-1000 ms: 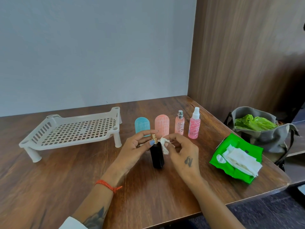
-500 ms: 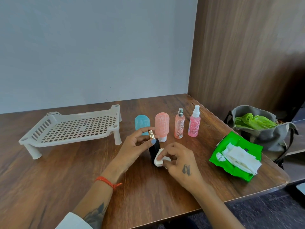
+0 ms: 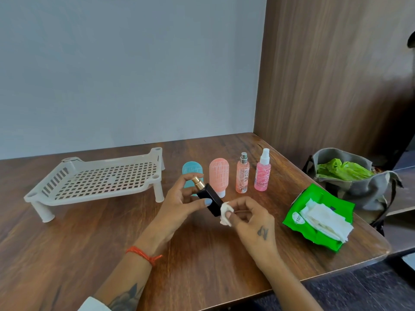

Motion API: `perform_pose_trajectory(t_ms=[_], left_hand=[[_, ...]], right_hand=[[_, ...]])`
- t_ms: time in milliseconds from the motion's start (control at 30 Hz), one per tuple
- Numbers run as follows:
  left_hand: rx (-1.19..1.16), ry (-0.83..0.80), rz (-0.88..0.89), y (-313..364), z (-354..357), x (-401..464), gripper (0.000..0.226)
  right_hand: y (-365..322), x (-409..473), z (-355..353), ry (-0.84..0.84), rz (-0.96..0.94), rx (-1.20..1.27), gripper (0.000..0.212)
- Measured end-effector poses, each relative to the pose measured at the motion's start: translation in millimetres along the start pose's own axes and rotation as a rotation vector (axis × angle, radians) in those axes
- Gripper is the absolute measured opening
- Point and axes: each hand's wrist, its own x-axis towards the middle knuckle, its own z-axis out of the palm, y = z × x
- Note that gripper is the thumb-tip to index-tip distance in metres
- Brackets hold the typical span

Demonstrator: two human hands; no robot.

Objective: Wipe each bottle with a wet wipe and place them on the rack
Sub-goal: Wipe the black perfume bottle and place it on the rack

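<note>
My left hand (image 3: 177,207) grips a black bottle (image 3: 211,199) with a gold spray top, tilted with the top to the upper left, lifted above the table. My right hand (image 3: 253,218) pinches a crumpled white wet wipe (image 3: 225,213) against the bottle's lower end. Behind stand a blue bottle (image 3: 190,171), partly hidden by my fingers, a salmon bottle (image 3: 219,176), a slim peach spray bottle (image 3: 243,173) and a pink spray bottle (image 3: 262,170). The white slotted rack (image 3: 96,182) stands at the left with nothing on it.
A green pack of wet wipes (image 3: 318,218) lies open at the right near the table's edge. A grey bag (image 3: 359,189) with green plastic inside sits beyond that edge. A wooden panel closes off the right side.
The black bottle went from upright to tilted and was lifted by my left hand. My right hand slid the wipe from the top down to the bottle's bottom end.
</note>
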Motion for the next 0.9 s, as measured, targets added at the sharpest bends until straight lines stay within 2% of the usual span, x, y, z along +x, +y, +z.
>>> perform_pose_trajectory(t_ms=[133,233,300,467,700,800,900], left_hand=[[-0.174,0.009,-0.007,2.8,-1.1,0.0,0.049],[-0.213,0.016,0.003,3.5,-1.1,-0.3,0.045],[-0.208,0.021,0.011,3.7,-2.2,0.2,0.042],[-0.176,-0.031,0.016,2.7,-4.0,0.9,0.04],[-0.055,-0.001,0.019,3.4,-3.5,1.2,0.039],[0.015,-0.001,0.04,2.3,-2.5,0.7,0.038],[0.142,-0.016,0.06,1.4,-0.9,-0.4,0.036]], right_hand=[[-16.6,-1.9,1.3,-0.052,0.379,0.607,0.015],[-23.1,-4.9,2.5,-0.103,0.53,0.764,0.016],[-23.9,-5.6,2.7,-0.112,0.539,0.76,0.015],[-23.5,-2.4,1.7,-0.004,0.493,0.704,0.015],[-24.9,-4.5,-4.0,-0.174,0.641,0.673,0.013],[-23.9,-2.6,-10.9,-0.099,0.557,0.603,0.007],[-24.5,1.3,-16.0,0.058,0.263,0.222,0.009]])
